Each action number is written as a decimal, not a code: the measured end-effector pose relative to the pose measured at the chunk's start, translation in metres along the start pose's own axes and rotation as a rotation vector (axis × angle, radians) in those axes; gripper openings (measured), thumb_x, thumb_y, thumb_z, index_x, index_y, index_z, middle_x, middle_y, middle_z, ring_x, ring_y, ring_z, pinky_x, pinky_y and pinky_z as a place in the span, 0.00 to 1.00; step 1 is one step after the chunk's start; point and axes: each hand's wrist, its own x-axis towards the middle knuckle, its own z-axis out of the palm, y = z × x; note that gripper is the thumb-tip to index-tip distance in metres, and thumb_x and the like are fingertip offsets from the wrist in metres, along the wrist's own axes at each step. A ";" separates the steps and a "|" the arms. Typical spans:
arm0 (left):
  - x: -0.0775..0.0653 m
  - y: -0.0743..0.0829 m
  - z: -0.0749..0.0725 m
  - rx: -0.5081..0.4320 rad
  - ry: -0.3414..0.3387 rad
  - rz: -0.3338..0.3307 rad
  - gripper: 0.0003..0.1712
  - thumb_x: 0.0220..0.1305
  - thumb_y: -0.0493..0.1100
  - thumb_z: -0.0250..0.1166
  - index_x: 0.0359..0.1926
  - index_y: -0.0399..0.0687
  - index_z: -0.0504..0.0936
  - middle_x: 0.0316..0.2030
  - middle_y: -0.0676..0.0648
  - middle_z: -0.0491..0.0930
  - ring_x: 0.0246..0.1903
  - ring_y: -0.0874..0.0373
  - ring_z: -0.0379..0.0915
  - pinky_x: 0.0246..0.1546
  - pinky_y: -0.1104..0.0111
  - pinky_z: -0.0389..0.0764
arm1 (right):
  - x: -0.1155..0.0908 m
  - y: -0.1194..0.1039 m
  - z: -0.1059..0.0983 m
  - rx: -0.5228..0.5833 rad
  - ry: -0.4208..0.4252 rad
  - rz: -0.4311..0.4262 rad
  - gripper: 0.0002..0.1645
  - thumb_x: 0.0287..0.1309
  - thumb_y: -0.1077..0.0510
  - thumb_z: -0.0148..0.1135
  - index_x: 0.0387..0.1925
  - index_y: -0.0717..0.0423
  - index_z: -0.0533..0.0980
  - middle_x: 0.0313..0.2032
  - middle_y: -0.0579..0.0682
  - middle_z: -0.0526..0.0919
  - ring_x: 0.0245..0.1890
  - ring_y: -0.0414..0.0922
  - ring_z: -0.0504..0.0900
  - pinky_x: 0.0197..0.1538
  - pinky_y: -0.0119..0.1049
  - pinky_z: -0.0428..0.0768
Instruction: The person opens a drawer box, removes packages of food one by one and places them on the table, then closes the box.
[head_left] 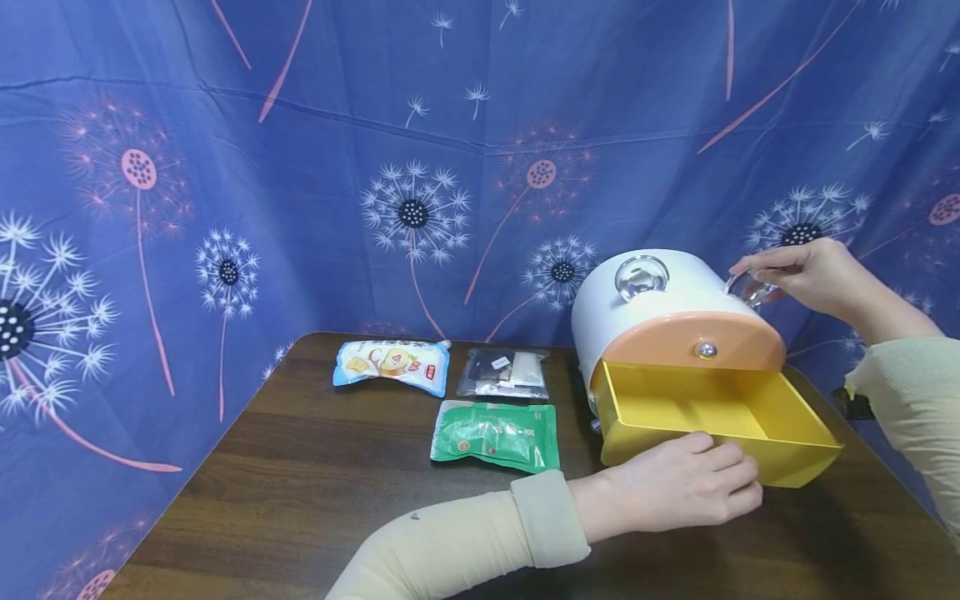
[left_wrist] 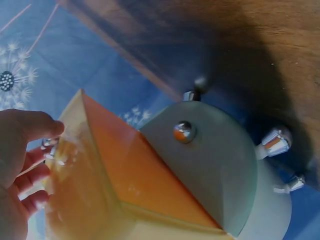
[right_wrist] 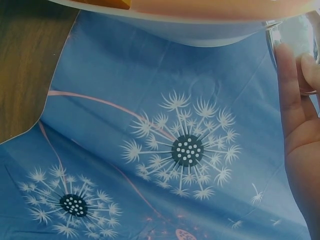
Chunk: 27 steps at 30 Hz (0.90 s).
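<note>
A white, round-topped box [head_left: 660, 287] with a peach front panel [head_left: 738, 337] stands at the right of the table, its yellow drawer [head_left: 787, 462] pulled out and nothing visible inside. My left hand [head_left: 675, 487] is at the drawer's front; in the left wrist view its thumb and fingers pinch a silver knob [left_wrist: 49, 143] there. My right hand [head_left: 821, 275] grips the silver, ear-like round piece [right_wrist: 295, 37] on the box's upper right, partly covering it. A matching silver ear [head_left: 642, 277] shows on the upper left, and a silver ball [head_left: 706, 350] sits on the panel.
Left of the box lie a green packet [head_left: 495, 435], a clear bag [head_left: 502, 373] with dark and white contents, and a white-and-blue snack packet [head_left: 393, 364]. The brown wooden table [head_left: 300, 467] ends at a blue dandelion-print cloth [head_left: 300, 208] behind it and at the sides.
</note>
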 end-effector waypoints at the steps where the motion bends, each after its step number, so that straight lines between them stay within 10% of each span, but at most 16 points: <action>1: 0.000 0.000 0.002 0.001 0.001 0.007 0.27 0.72 0.37 0.31 0.49 0.63 0.75 0.46 0.61 0.74 0.49 0.62 0.68 0.40 0.72 0.67 | 0.000 0.000 0.000 -0.001 0.000 0.001 0.17 0.63 0.64 0.55 0.53 0.59 0.77 0.34 0.59 0.86 0.26 0.42 0.85 0.42 0.60 0.76; 27: 0.002 -0.006 0.018 0.000 0.008 0.055 0.29 0.70 0.35 0.31 0.46 0.60 0.79 0.45 0.60 0.76 0.48 0.61 0.70 0.41 0.70 0.68 | 0.000 -0.001 0.001 0.005 -0.012 0.026 0.17 0.64 0.63 0.54 0.54 0.57 0.76 0.35 0.61 0.85 0.31 0.52 0.85 0.46 0.66 0.70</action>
